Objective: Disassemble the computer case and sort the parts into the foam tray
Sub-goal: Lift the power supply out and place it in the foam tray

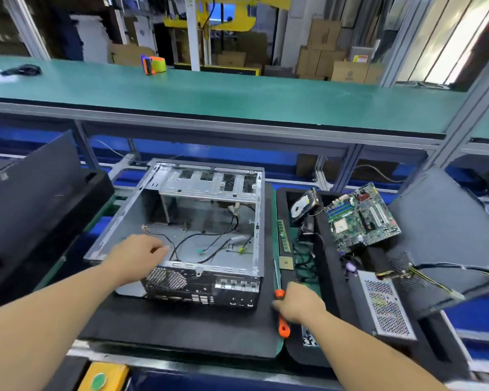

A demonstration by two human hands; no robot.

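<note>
The open computer case (209, 198) lies on a black foam mat (181, 331) in the middle, with only loose black cables (209, 238) inside. My left hand (136, 258) grips the case's near rear edge, fingers curled over the rim. My right hand (298, 304) holds an orange-handled screwdriver (283, 325) just right of the case, its shaft pointing away from me. The black foam tray (333, 277) to the right holds a green motherboard (362, 218), a hard drive (304, 207), a RAM stick (283, 235), a CPU chip (286, 263) and a perforated power supply (384, 306) with its wire bundle.
A dark case panel (31, 193) leans at the left and another dark panel (452, 235) lies at the right. A raised green shelf (209, 91) runs across behind, carrying a tape dispenser (153, 64). A yellow box with a green button (102, 378) sits at the near edge.
</note>
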